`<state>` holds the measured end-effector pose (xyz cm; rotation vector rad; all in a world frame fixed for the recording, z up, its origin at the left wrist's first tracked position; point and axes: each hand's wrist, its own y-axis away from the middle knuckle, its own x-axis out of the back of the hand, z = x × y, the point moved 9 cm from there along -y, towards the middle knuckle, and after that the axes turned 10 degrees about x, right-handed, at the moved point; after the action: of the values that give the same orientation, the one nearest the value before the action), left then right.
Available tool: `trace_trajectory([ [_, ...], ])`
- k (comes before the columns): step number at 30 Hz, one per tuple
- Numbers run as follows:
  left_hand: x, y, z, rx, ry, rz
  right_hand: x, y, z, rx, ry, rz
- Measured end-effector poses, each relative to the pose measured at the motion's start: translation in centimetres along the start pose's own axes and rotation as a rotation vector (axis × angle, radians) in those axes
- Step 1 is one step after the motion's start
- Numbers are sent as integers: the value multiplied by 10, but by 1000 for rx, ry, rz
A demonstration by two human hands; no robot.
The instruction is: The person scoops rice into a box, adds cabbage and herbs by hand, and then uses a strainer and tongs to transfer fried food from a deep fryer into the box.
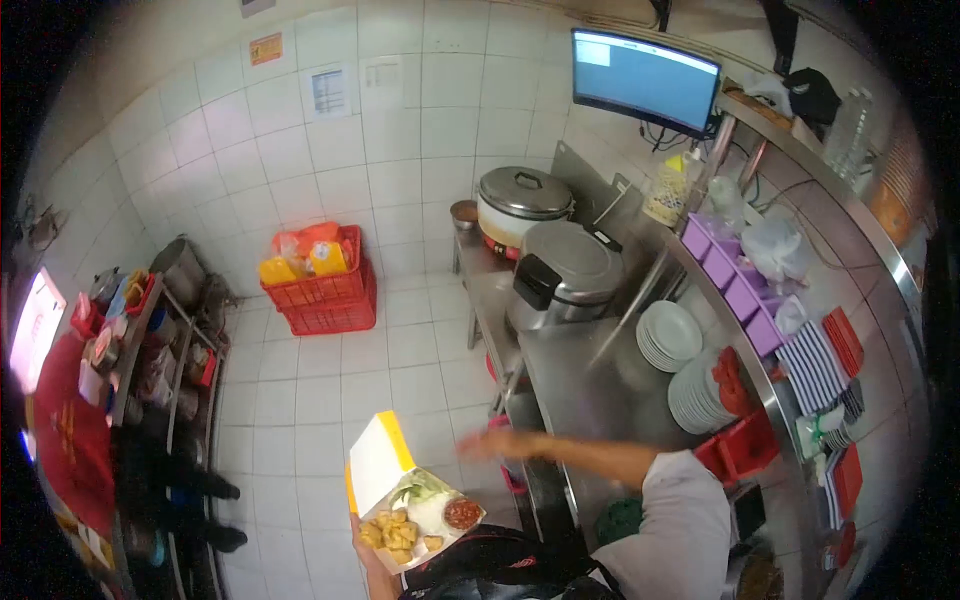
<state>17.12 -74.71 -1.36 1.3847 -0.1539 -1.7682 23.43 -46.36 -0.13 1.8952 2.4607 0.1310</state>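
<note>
My left hand (374,566) grips a takeaway meal box (380,463) from its left side, low in the view. The box is yellow outside and white inside, with its lid raised. In it lie golden fried chunks (393,534), pale green leaves (418,488), white rice (434,513) and a round portion of red chilli sauce (462,514). My right hand (492,443) reaches out above and right of the box, apart from it. It is somewhat blurred, with its fingers stretched out and nothing seen in them.
A steel counter (560,370) at my right bears a rice cooker (570,262), another lidded cooker (525,195) and stacked plates (668,337). Red crates (325,300) stand by the far wall. A person in a red top (75,440) stands at the left beside shelving (172,350).
</note>
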Motion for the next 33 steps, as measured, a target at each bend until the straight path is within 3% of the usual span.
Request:
trace_trajectory([
  [2,-2,-45,36,-82,11,-1,160,-37,-82,135,721,325],
  [3,-26,-57,60,-131,-123,-240,220,-31,-167,346,834,594],
  [4,-30,-79,86,-164,-119,-221,274,-15,-249,528,962,886],
  [5,-33,-106,110,-171,-84,-127,339,6,-301,511,1227,1172],
  [6,-37,-132,133,-176,-57,-54,375,18,-354,575,974,1278],
  [7,-44,-155,157,-185,-48,-12,389,30,-413,602,1400,1444],
  [8,-54,-178,181,-194,-44,7,429,39,-451,658,1416,1462],
  [9,-65,-199,204,-209,-39,23,456,43,-486,627,1663,1517],
  [12,-95,-255,267,-247,-34,72,537,48,-541,341,1655,1697],
  [15,-109,-305,331,-293,-27,99,599,48,-548,20,2020,1874],
  [17,-102,-328,374,-333,-24,127,599,39,-527,67,2133,1993],
  [18,-95,-337,392,-350,-7,140,590,14,-526,239,2133,2023],
  [20,-78,-347,418,-371,49,189,570,-107,-473,768,1558,1678],
  [21,-65,-352,424,-370,88,253,568,-185,-421,867,1103,1377],
  [23,-54,-375,446,-384,218,324,532,-372,-265,736,112,600],
  [25,-60,-401,491,-461,232,160,443,-557,-89,336,-771,39],
  [27,-72,-423,520,-487,326,102,367,-673,9,212,-293,121],
  [29,-65,-439,563,-551,365,123,273,-747,-24,-225,-788,-259],
  [30,-81,-421,526,-552,378,124,266,-711,-28,-251,-801,-289],
  [33,-79,-432,552,-600,434,163,245,-769,-31,-339,-805,-384],
])
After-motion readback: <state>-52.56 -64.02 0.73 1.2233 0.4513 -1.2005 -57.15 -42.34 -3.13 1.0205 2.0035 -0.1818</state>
